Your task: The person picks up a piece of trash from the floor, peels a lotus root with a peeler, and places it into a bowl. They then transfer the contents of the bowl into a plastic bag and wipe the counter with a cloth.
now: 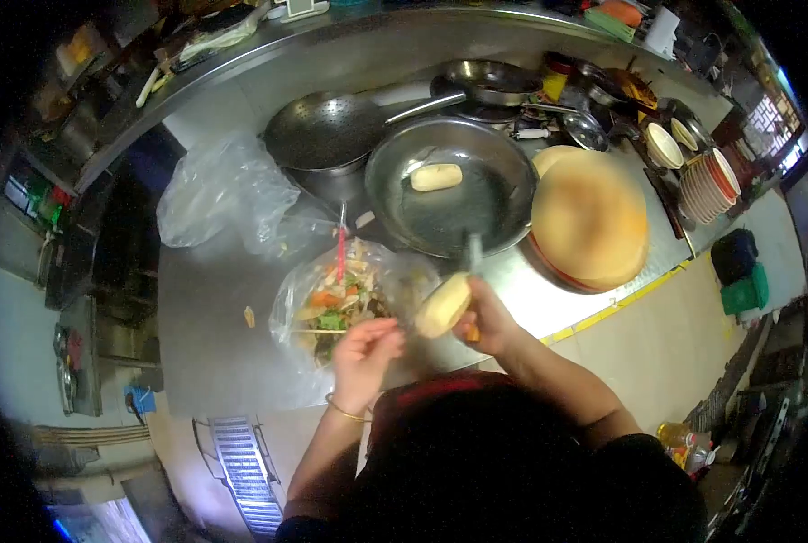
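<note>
A pale peeled potato (442, 306) is held over the steel counter (205, 308), between my two hands. My left hand (368, 351), a thin bangle on its wrist, has its curled fingers at the potato's near end. My right hand (487, 319) is closed on a small knife (473, 249) whose blade sticks up past the potato; it also rests against the potato's far side. Just left of the hands, an open clear bag of vegetable scraps (340, 308) lies on the counter. Beyond it, a second peeled potato (435, 176) lies in a wide metal bowl (503, 204).
A perforated metal strainer (318, 131) and a crumpled empty plastic bag (223, 190) sit at the back left. A round wooden board (589, 217) lies right of the bowl. Stacked bowls (707, 185) and pans (490, 81) crowd the far right. A yellow strip (621, 303) marks the counter edge.
</note>
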`<state>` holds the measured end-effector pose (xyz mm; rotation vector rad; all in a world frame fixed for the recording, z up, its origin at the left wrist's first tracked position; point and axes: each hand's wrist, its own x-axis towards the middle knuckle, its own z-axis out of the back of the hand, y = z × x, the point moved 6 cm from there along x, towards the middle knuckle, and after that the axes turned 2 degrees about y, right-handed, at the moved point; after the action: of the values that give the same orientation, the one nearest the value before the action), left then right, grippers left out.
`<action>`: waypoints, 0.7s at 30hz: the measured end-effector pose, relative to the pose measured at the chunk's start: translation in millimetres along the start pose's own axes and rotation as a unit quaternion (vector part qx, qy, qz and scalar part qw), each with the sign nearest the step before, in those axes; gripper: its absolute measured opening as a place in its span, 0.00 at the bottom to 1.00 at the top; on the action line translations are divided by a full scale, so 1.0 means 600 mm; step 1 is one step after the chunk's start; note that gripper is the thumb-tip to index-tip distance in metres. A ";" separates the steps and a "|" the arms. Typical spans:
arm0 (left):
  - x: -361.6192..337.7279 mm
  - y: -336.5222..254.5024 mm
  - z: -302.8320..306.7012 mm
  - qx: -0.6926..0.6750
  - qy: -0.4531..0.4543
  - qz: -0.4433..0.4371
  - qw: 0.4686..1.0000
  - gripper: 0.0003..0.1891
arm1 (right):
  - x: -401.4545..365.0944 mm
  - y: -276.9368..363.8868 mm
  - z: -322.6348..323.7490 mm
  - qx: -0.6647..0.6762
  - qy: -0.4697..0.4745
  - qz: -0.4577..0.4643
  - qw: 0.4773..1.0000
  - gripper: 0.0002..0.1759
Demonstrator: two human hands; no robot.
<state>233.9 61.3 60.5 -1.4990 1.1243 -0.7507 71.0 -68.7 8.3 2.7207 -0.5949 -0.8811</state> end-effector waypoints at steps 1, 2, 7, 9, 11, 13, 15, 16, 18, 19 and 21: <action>0.009 0.004 0.025 0.017 -0.026 -0.024 0.999 0.17 | -0.020 0.027 -0.007 0.032 -0.071 0.027 0.997 0.19; 0.015 0.004 0.050 0.035 -0.051 -0.047 0.997 0.19 | -0.013 0.056 0.010 0.064 -0.049 0.067 0.994 0.20; 0.033 -0.080 0.064 0.495 -0.011 -0.153 0.855 0.30 | -0.042 0.189 0.003 -0.073 -0.173 0.236 0.954 0.20; 0.034 -0.084 0.070 0.378 0.080 -0.052 0.921 0.32 | -0.061 0.211 0.005 -0.205 -0.193 0.274 0.920 0.16; 0.043 -0.078 0.074 0.020 0.149 -0.005 0.989 0.31 | -0.082 0.204 0.010 -0.288 -0.216 0.317 0.877 0.17; 0.070 -0.027 0.110 0.117 0.101 0.059 0.986 0.30 | -0.099 0.177 0.036 -0.379 -0.199 0.367 0.825 0.15; 0.079 -0.009 0.130 0.166 0.048 -0.005 0.985 0.30 | -0.112 0.153 0.097 -0.559 -0.222 0.408 0.686 0.14; 0.092 -0.015 0.129 0.193 0.028 -0.040 0.980 0.31 | -0.128 0.139 0.092 -0.614 -0.207 0.397 0.650 0.14; 0.076 -0.052 0.100 -0.148 0.046 0.012 0.988 0.34 | -0.148 0.113 0.128 -0.683 -0.250 0.289 0.623 0.14; 0.076 -0.069 0.094 -0.274 0.075 0.006 0.959 0.35 | -0.151 0.108 0.133 -0.712 -0.272 0.245 0.600 0.14; 0.076 -0.078 0.095 -0.407 0.099 0.008 0.908 0.39 | -0.142 0.111 0.155 -0.757 -0.305 0.145 0.559 0.17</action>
<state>313.2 39.6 87.2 -2.1237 1.7305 -0.4286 -68.1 -98.4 -0.7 0.6866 -0.1193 -1.2862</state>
